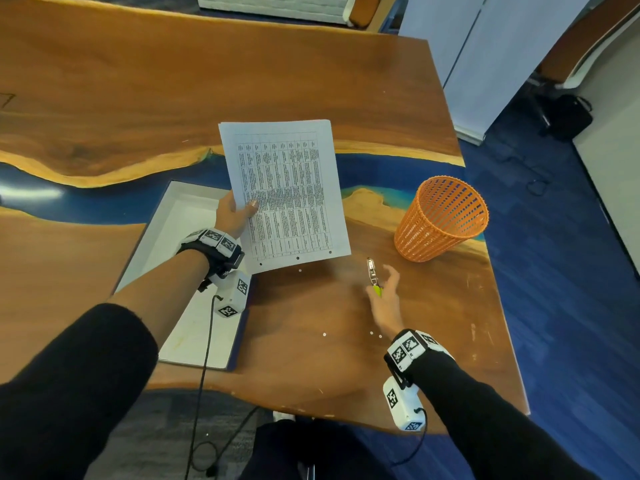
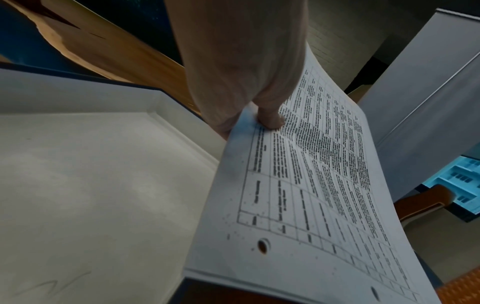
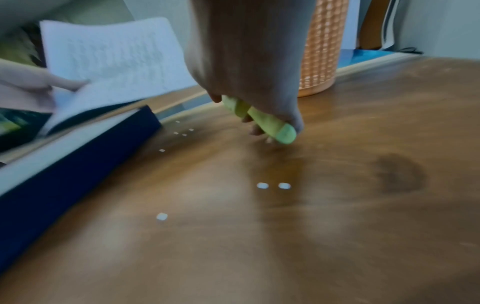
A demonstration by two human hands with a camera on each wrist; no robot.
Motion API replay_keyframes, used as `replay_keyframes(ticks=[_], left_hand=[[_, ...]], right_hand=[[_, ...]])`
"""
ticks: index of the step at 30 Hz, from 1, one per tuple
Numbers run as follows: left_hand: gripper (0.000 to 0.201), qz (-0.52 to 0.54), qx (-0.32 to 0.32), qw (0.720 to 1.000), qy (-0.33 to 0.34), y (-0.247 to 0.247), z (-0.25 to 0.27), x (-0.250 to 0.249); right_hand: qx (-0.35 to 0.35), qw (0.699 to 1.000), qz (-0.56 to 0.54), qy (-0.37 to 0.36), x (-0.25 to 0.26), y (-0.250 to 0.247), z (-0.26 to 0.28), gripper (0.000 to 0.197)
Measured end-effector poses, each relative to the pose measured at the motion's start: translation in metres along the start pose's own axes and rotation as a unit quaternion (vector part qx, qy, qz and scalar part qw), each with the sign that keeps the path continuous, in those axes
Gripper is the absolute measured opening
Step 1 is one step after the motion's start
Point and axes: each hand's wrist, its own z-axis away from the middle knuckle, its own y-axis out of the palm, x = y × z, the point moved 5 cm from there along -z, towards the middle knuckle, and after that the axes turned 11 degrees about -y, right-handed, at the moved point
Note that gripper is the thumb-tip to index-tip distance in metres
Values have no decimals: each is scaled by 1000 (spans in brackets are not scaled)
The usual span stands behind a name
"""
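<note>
My left hand (image 1: 239,211) grips a stack of printed sheets (image 1: 287,195) by its left edge, thumb on top (image 2: 270,121), and holds it tilted above the table. Round punched holes run along the stack's (image 2: 311,195) near edge. A small hole punch (image 1: 372,273) of bare metal with a green handle (image 3: 259,121) lies low over the wood to the right. My right hand (image 1: 384,292) is on that handle. In the blurred right wrist view its fingertips curl under it, while one finger points up.
An open white-lined box with navy sides (image 1: 187,209) lies under my left wrist. An orange mesh basket (image 1: 440,220) stands at the right near the table edge. Small white paper dots (image 1: 324,335) are scattered on the wooden table (image 1: 173,81).
</note>
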Motion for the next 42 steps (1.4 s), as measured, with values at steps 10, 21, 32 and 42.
replay_keyframes(ticks=[10,21,32,42], left_hand=[[39,15,17,1000,-5,-4,8,15],[38,17,16,999,-23,8,16,12],[37,28,50,998,-32,28,23,8],[35,38,73,997,7,49,38,-5]], right_hand=[[-50,911,389,130,-68,-70,15,38],[-84,902,386,173,-71,-71,16,48],[-26,998,39,-40,51,-29,-59,28],[-19,986,-87,-140,126,-5,-87,37]])
